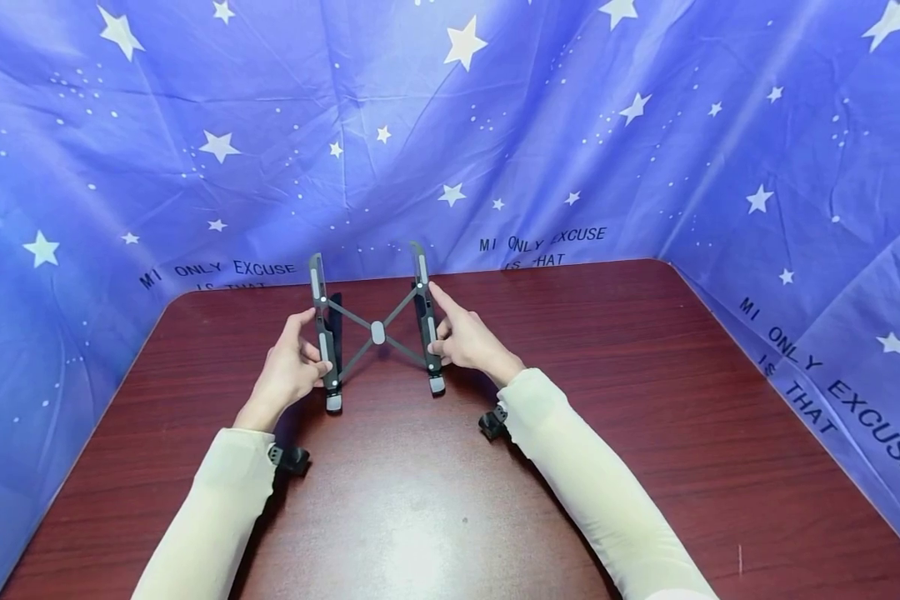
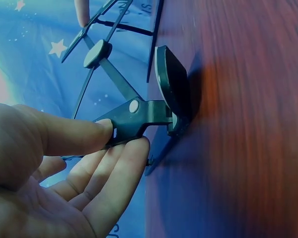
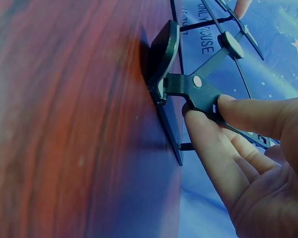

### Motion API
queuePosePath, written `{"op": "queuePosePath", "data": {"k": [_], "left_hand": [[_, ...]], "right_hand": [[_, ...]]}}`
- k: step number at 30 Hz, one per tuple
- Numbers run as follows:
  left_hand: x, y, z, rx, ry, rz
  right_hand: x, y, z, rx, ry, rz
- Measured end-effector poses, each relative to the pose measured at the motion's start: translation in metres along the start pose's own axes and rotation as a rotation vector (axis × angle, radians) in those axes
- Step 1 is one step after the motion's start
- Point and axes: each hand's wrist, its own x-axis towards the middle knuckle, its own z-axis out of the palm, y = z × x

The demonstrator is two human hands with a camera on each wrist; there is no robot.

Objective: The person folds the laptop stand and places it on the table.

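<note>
While one stand (image 1: 378, 332) is unfolded, left hand (image 1: 288, 367) and right hand (image 1: 470, 337) pinch two rails (image 1: 325, 345)

The stand (image 1: 377, 332) is on the surface (image 1: 607, 333), nearer its far edge, left of the middle. Its crossbars (image 1: 398, 310) lie between the left rail (image 1: 325, 343) and right rail (image 1: 429, 329). The left hand (image 1: 288, 367) is at the left rail, the right hand (image 1: 468, 337) at the right. Cloth (image 1: 307, 100) hangs behind the surface and along both sides.
</note>
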Motion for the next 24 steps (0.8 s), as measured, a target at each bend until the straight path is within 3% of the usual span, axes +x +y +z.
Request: {"op": "queuePosePath", "data": {"k": [17,24], "left_hand": [[0.001,0.016,0.02,0.017,-0.055,0.008],[0.002,0.022,0.025,-0.018,-0.084,0.01]], "right_hand": [[-0.02,0.015,-0.019,0.001,0.03,0.009],[-0.025,0.02,-0.025,-0.006,0.036,0.007]]}}
